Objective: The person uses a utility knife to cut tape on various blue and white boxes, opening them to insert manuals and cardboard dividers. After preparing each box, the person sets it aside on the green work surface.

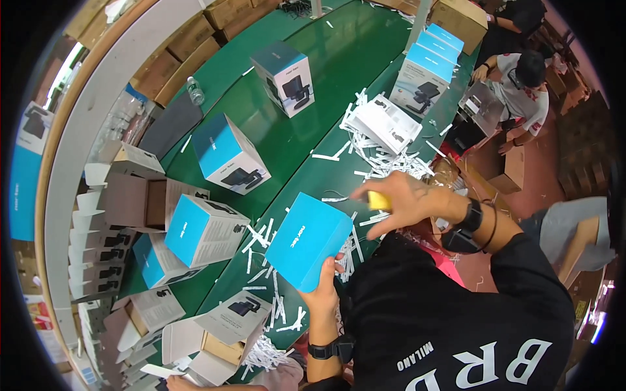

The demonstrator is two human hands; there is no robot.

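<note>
A closed box with a bright blue top point(306, 241) is in front of me, tilted above the green table. My left hand point(321, 290) grips its near lower corner, thumb on the blue face. Just right of the box, my right hand point(411, 202) hovers with thumb and forefinger apart, pointing toward it. A small yellow object point(378, 200) is held in that hand, its kind not clear. White paper strips point(352, 251) lie under and around the box. Beyond my right hand sits an open white carton point(385, 124) among more strips.
Blue-topped boxes stand on the green table point(297, 146), one box point(231, 156) left of mine. Opened cartons point(228, 332) lie at lower left, where another person's hand point(179, 383) reaches in. A seated co-worker point(521, 85) is at far right. A plastic bottle point(194, 91) lies farther back.
</note>
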